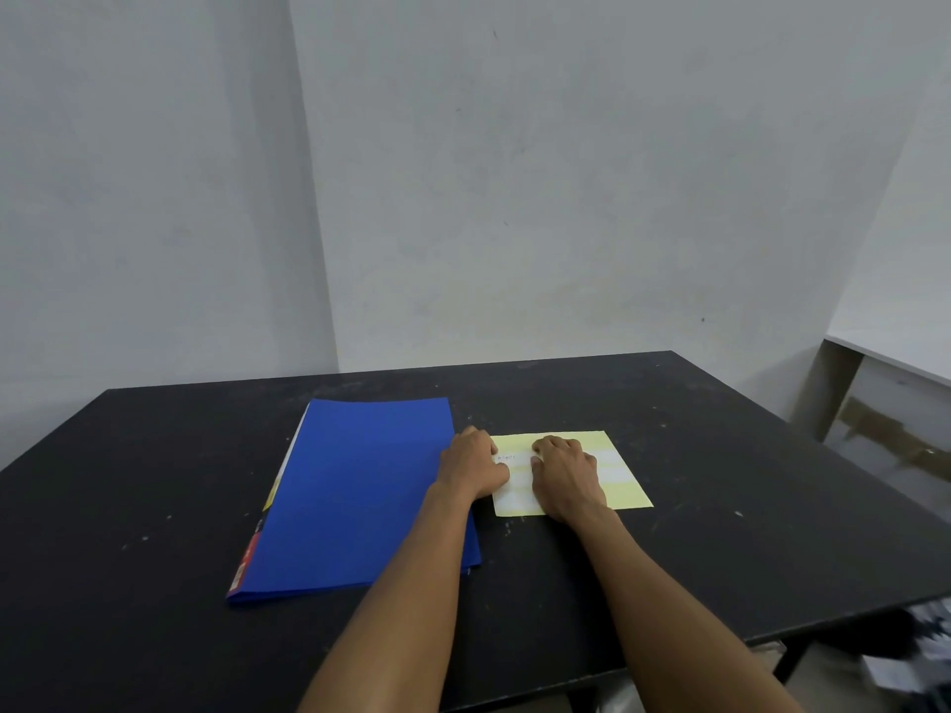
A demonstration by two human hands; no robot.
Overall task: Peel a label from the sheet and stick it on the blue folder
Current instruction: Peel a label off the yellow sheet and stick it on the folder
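A blue folder (360,491) lies closed on the black table (720,506), left of centre. To its right lies a pale yellow label sheet (625,486) with white labels on it. My left hand (471,463) rests on the sheet's left edge, fingers curled down, its wrist over the folder's right edge. My right hand (563,473) presses on the middle of the sheet with fingertips bent at a label near the top. Whether a label is lifted between the fingers is hidden by the hands.
A grey wall stands close behind the table. A white shelf unit (895,398) is at the far right. Blurred clutter (916,656) lies on the floor beyond the table's right front corner.
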